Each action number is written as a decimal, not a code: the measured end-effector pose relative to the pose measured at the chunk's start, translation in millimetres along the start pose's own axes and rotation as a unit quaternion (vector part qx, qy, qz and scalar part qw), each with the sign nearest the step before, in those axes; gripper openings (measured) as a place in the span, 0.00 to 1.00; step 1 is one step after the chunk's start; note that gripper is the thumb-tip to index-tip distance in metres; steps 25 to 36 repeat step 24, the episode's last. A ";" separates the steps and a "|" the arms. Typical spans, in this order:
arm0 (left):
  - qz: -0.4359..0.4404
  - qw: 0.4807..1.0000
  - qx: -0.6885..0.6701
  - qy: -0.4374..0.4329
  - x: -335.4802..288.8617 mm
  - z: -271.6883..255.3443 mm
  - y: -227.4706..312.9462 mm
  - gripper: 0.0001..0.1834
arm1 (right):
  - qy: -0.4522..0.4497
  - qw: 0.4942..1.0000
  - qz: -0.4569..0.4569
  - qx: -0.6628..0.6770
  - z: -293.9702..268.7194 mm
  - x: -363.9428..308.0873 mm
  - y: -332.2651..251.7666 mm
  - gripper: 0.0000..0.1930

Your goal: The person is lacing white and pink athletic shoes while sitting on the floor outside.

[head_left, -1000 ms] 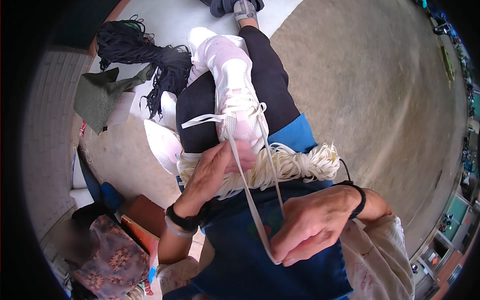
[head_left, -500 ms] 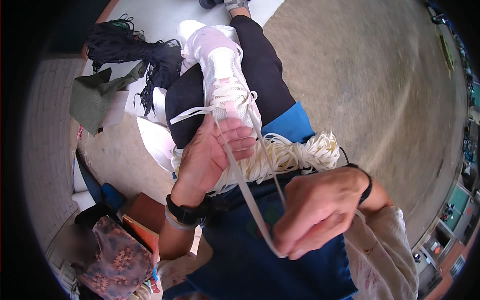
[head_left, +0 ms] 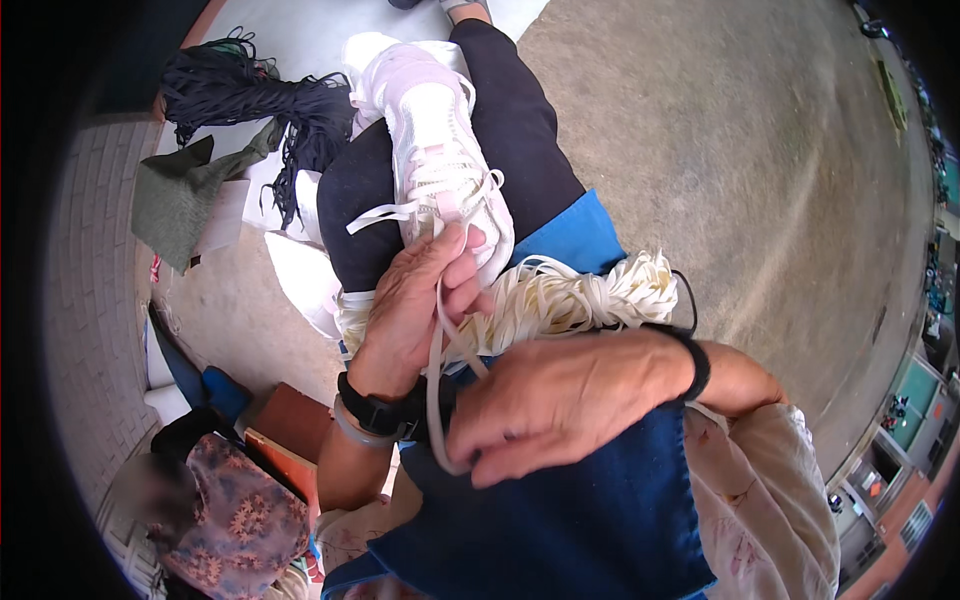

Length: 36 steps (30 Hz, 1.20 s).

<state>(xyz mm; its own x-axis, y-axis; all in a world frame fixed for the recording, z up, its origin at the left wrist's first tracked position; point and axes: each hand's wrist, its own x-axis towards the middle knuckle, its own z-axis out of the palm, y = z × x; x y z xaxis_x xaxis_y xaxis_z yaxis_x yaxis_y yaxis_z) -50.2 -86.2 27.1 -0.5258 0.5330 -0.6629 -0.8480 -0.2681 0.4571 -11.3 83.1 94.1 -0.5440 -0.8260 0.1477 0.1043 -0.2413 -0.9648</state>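
A white and pale pink sneaker [head_left: 425,120] lies across my lap with its toe pointing away from me. My left hand [head_left: 415,295] is at the shoe's collar, thumb and fingers pinched on a white shoelace [head_left: 432,390]. That lace hangs from there in a long loop. Closer to my body, my right hand [head_left: 565,400] is closed on the loop's near end, its fingertips partly hidden. Laces cross the tongue, and a loose end sticks out to the left of the shoe. A thick bundle of cream-white laces [head_left: 590,290] rests on my lap behind my hands.
Black laces [head_left: 240,90] lie heaped at the far left, near a dark green cloth [head_left: 180,205]. A blue apron [head_left: 560,530] covers my lap. Another person in a patterned garment [head_left: 235,510] is at the lower left, beside a brown box [head_left: 290,430].
My right hand has moved left, toward my left wrist, and the stretched lace now hangs slack in a curve. My left fingers, spread before, have closed at the shoe's collar.
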 end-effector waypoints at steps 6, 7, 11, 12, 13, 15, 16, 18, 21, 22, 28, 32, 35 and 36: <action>0.021 0.989 0.123 0.079 -11.3 -0.6 -14.5 0.16 | 0.387 0.865 0.160 -0.275 -61.4 -16.1 30.4 0.11; 0.055 0.979 0.185 0.067 -11.8 0.9 -16.0 0.16 | 0.430 0.818 0.165 -0.345 -65.7 -14.0 35.3 0.11; 0.122 0.938 0.316 0.074 -13.0 1.2 -13.6 0.16 | 0.368 0.838 0.140 -0.377 -73.2 -10.2 48.5 0.07; 0.121 0.938 0.316 0.076 -14.5 -1.2 -13.6 0.16 | 0.368 0.839 0.141 -0.375 -73.2 -11.0 49.4 0.07; 0.125 0.931 0.332 0.087 -16.5 -4.7 -13.1 0.16 | 0.358 0.844 0.156 -0.369 -73.3 -12.5 49.9 0.06; 0.129 0.923 0.348 0.098 -18.7 -8.0 -12.5 0.16 | 0.348 0.847 0.173 -0.362 -72.9 -15.9 52.3 0.06; 0.125 0.927 0.343 0.091 -19.6 -8.2 -12.0 0.16 | 0.355 0.851 0.160 -0.353 -71.9 -18.2 55.7 0.04; 0.121 0.930 0.336 0.083 -22.6 -8.7 -9.9 0.16 | 0.363 0.853 0.149 -0.345 -73.9 -22.5 57.0 0.03; 0.128 0.915 0.371 0.092 -31.3 -11.4 -4.2 0.18 | 0.363 0.873 0.260 -0.195 -79.5 -24.7 55.2 0.03; 0.120 0.918 0.368 0.088 -33.3 -13.4 -2.1 0.18 | 0.369 0.868 0.247 -0.222 -78.4 -21.3 54.0 0.04; 0.111 0.920 0.365 0.086 -35.5 -13.5 -0.4 0.19 | 0.367 0.860 0.248 -0.254 -79.3 -17.4 52.0 0.04; 0.111 0.920 0.365 0.086 -35.5 -13.5 -0.4 0.19 | 0.367 0.860 0.248 -0.254 -79.3 -17.4 52.0 0.04; 0.111 0.920 0.365 0.086 -35.5 -13.5 -0.4 0.19 | 0.367 0.860 0.248 -0.254 -79.3 -17.4 52.0 0.04; 0.111 0.920 0.365 0.086 -35.5 -13.5 -0.4 0.19 | 0.367 0.860 0.248 -0.254 -79.3 -17.4 52.0 0.04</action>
